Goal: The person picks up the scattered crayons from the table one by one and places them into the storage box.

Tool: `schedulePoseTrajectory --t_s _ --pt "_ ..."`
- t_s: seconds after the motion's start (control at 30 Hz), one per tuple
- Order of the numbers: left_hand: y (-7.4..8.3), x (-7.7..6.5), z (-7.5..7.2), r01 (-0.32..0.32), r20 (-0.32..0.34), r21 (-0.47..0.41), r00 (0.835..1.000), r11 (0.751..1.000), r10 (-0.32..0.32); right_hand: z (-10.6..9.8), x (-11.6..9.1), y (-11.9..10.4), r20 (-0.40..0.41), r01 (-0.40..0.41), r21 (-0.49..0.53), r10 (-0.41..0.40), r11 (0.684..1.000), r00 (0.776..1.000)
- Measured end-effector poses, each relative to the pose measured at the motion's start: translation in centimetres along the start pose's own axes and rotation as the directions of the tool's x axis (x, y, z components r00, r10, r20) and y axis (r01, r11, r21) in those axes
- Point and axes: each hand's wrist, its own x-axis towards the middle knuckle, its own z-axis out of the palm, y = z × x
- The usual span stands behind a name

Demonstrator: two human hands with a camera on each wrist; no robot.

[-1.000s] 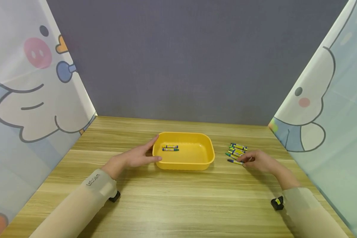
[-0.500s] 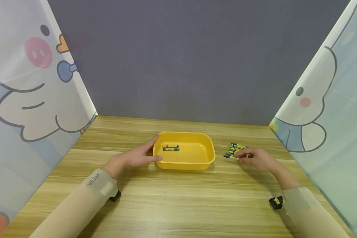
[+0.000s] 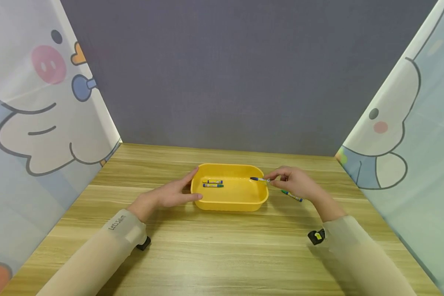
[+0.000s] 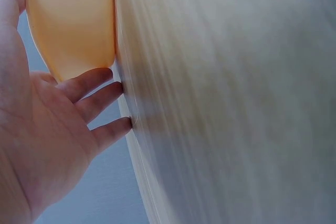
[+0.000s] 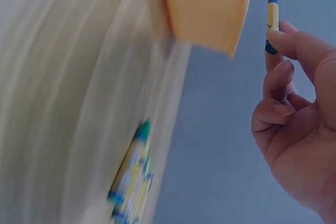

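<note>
Head view: spread left hand (image 3: pixel 170 194) touches tub (image 3: pixel 227 206); right hand (image 3: pixel 295 183) pinches a crayon (image 3: pixel 258 179), partly hiding crayons outside (image 3: pixel 291 195).

Tray (image 3: pixel 229 206) on table (image 3: pixel 222 250), two crayons (image 3: pixel 213 185) inside left, more crayons (image 3: pixel 291 195) right

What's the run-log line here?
left hand: touching yellow tray, left end | right hand: pinching blue-tipped crayon above tray's right end | in tray: yellow-tipped crayon, green-tipped crayon | on table: loose crayons
</note>
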Motion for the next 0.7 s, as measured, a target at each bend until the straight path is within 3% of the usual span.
schedulePoseTrajectory --t_s 0.23,0.7 --pt "0.1 0.0 0.0 0.0 0.003 -0.003 1.0 1.0 0.0 2.5 3.2 -3.1 0.056 0.044 0.054 -0.047 0.998 0.997" --pt "-0.1 0.3 0.1 0.008 -0.003 0.007 1.0 1.0 -0.008 8.5 8.6 -6.2 0.144 0.077 0.068 -0.086 0.995 0.986"
